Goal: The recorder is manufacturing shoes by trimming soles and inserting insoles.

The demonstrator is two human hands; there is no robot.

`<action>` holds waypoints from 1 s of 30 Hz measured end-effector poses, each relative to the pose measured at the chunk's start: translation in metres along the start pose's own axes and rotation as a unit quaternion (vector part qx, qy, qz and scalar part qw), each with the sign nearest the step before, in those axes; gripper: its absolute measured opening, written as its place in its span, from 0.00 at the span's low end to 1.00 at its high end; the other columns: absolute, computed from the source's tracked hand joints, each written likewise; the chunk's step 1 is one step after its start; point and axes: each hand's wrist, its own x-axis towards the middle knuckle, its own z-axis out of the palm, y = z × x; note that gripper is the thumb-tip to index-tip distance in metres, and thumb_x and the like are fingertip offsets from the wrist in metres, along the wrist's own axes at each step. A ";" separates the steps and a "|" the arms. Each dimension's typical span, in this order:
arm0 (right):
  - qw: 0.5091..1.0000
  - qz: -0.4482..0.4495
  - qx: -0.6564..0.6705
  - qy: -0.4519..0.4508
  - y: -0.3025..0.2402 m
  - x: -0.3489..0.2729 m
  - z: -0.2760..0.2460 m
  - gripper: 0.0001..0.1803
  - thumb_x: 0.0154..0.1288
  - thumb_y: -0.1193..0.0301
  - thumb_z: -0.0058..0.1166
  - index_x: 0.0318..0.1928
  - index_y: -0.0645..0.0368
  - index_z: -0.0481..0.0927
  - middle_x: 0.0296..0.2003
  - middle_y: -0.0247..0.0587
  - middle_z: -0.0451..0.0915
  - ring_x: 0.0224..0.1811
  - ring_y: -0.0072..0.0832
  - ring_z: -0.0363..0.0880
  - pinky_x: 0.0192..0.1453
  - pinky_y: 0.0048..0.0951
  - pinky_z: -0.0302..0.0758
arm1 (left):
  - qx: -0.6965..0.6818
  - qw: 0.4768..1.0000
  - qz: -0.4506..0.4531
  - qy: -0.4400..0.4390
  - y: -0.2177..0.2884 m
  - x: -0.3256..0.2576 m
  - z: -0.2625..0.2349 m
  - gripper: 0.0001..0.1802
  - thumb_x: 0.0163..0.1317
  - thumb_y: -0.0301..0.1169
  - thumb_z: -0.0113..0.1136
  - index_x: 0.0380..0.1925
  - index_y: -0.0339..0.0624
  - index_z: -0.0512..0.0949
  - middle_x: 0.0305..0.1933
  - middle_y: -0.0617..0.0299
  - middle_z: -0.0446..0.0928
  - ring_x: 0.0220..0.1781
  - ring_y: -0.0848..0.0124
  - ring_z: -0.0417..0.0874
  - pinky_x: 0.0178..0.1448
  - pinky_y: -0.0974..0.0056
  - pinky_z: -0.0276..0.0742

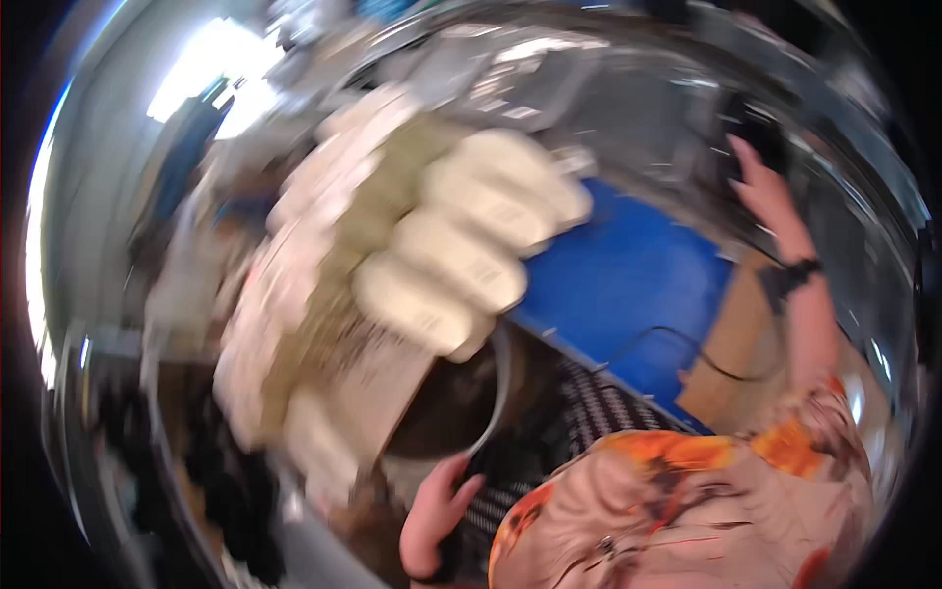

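My left hand (439, 510) is low in the view, fingers apart and holding nothing visible. It is beside the pale rim of a dark round bin (456, 398). Far out to the right, my right hand (765, 191) reaches toward a blurred black object (756, 133); its fingers are spread, and I cannot tell whether they touch it. Between the hands, several cream, rounded, elongated pieces (456, 260) lie side by side at the left edge of a blue board (628, 285). Small marks show on their ends. Motion blur softens everything.
A long pile of pale pieces (304, 226) with an olive band runs along the left. A dark cable (677, 334) curves over the blue board onto a tan wooden surface (736, 339). Grey, shiny surfaces (638, 108) lie beyond. A bright window (216, 74) is at upper left.
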 end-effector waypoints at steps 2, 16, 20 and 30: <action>0.998 -0.061 -0.003 0.016 0.022 0.014 0.015 0.38 0.51 0.78 0.52 0.64 0.44 0.56 0.55 0.49 0.69 0.54 0.46 0.71 0.54 0.37 0.69 | -0.018 0.999 0.007 0.043 -0.007 -0.005 0.020 0.22 0.56 0.33 0.62 0.49 0.35 0.72 0.43 0.50 0.76 0.45 0.61 0.78 0.48 0.64 0.73; 0.899 -0.294 0.226 0.232 -0.162 0.018 -0.048 0.30 0.58 0.77 0.52 0.63 0.57 0.61 0.60 0.44 0.64 0.60 0.32 0.64 0.65 0.29 0.61 | -0.222 0.968 0.079 0.084 -0.033 0.004 0.016 0.20 0.62 0.35 0.53 0.50 0.34 0.69 0.35 0.57 0.77 0.35 0.71 0.78 0.43 0.67 0.74; 0.915 -0.361 0.161 0.085 -0.336 -0.124 0.006 0.32 0.47 0.74 0.61 0.56 0.51 0.68 0.54 0.43 0.70 0.49 0.40 0.75 0.49 0.32 0.74 | -0.577 0.803 0.050 0.144 -0.008 0.021 0.009 0.29 0.66 0.41 0.48 0.62 0.42 0.54 0.59 0.56 0.62 0.53 0.68 0.71 0.52 0.63 0.72; 0.720 -0.544 0.264 -0.340 -0.449 -0.264 0.125 0.30 0.48 0.69 0.58 0.55 0.53 0.67 0.30 0.45 0.78 0.31 0.41 0.79 0.34 0.35 0.78 | -0.270 0.828 -0.173 0.460 -0.139 0.006 0.055 0.30 0.62 0.41 0.53 0.57 0.31 0.61 0.54 0.42 0.65 0.54 0.56 0.70 0.59 0.61 0.65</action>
